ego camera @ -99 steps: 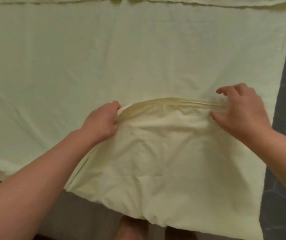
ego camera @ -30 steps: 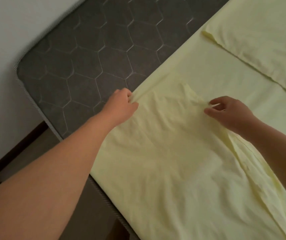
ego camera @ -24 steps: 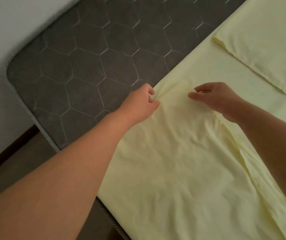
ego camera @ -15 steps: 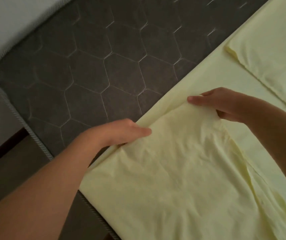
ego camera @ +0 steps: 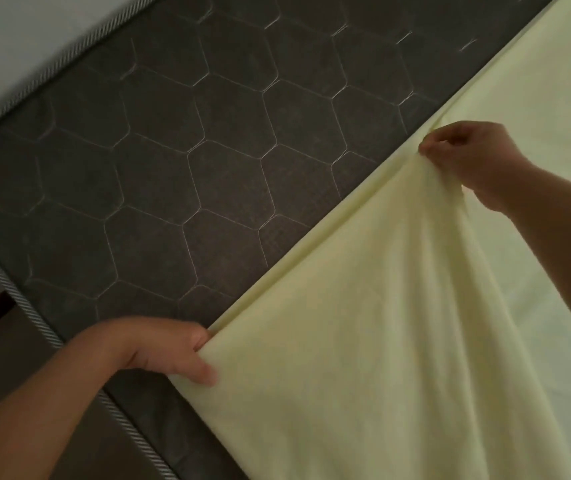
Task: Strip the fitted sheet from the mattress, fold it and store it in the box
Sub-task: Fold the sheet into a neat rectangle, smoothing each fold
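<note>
Dark quilted mattress (ego camera: 180,161): lies bare across the left and top of view, with its rounded corner at the left.

Pale yellow sheet (ego camera: 381,341): off that corner, covers the right and lower part of view, seemingly doubled over on itself. Runs its long axis on a diagonal, from near-left up to far-right, along a straight edge (ego camera: 311,244) that borders the bare quilting.

Right hand (ego camera: 467,157): pinches the sheet toward the far end of that edge, fingertips together on a tuck of cloth, and holds it raised so that folds fan down from the pinch.

Left hand (ego camera: 159,351): grips the near end of the same edge, fingers curled round the corner of the cloth, low against the mattress.

Stand well apart, one at each end of the held stretch, with the cloth drawn between them. Leaves the bulk of the sheet to the right of and below both hands, none to their left. Left hand nearer the body, right hand further out.

Looks like squaring the edge for the next fold. Probably calls for carrying both held points across toward the right together, keeping the edge taut so the layers do not slip.
</note>
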